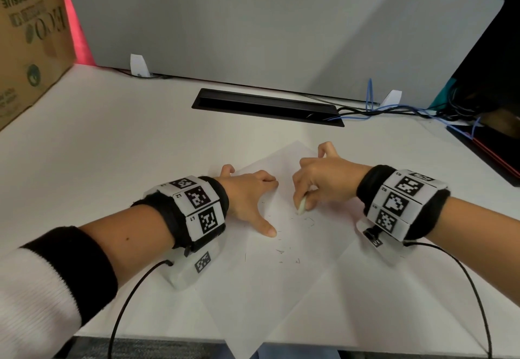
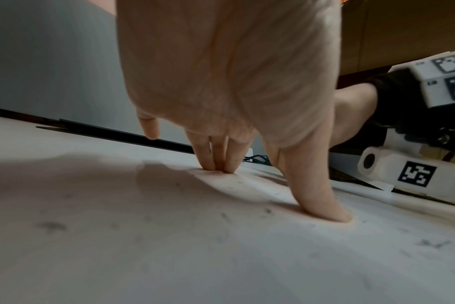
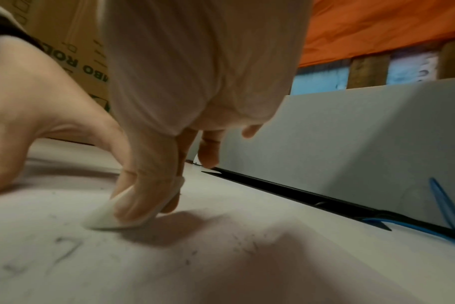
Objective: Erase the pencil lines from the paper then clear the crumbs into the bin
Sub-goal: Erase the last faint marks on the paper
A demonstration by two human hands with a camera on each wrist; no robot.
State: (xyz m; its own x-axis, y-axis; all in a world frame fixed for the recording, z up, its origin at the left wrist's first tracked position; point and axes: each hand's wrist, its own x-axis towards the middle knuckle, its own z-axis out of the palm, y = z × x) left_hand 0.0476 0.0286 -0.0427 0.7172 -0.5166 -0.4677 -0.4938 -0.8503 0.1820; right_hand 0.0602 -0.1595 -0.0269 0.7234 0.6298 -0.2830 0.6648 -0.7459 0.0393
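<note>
A white sheet of paper point(image 1: 281, 282) lies at an angle on the desk, its near corner over the front edge. Faint pencil marks point(image 1: 309, 221) and dark eraser crumbs point(image 1: 280, 251) are scattered on it. My left hand point(image 1: 253, 198) presses the paper flat with its fingers point(image 2: 218, 156) and thumb point(image 2: 322, 197) spread. My right hand point(image 1: 318, 181) pinches a white eraser point(image 1: 301, 207) between thumb and fingers, its tip touching the paper point(image 3: 221, 267). The eraser point(image 3: 104, 218) sits just beyond a pencil mark point(image 3: 68, 246). No bin is in view.
A black cable slot point(image 1: 267, 106) is set in the desk behind the paper. A grey partition point(image 1: 281, 26) stands at the back. A cardboard box point(image 1: 31, 40) sits far left, and cables point(image 1: 394, 111) with a dark device lie far right.
</note>
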